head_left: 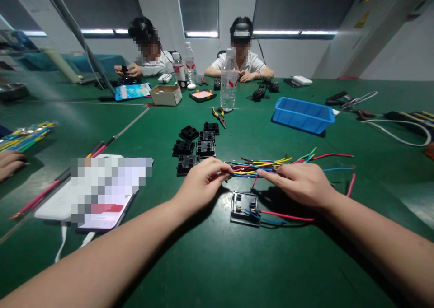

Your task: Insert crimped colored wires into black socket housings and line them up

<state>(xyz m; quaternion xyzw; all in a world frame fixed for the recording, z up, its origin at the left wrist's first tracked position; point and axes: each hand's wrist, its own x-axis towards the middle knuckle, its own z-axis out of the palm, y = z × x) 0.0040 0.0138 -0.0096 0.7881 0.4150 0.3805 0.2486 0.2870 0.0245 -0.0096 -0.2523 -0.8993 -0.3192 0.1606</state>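
A loose bundle of coloured wires (261, 165), red, blue, yellow and green, lies between my hands. My left hand (207, 178) has thumb and fingertips closed on wire ends at the bundle's left. From the other side, my right hand (307, 184) rests over the bundle, its index finger stretched onto the wires; its thumb is hidden. Just below sits a black plastic socket housing (244, 207) with metal contacts, a red and a blue wire running out to its right. Several similar black housings (205, 148) are grouped beyond my left hand.
Yellow-handled pliers (219, 117) and a water bottle (229, 84) stand farther back, with a blue bin (303, 115) to the right. A phone (113, 195) lies left, over a white object with cables. Two people sit opposite; another person's hand (11, 164) is at far left.
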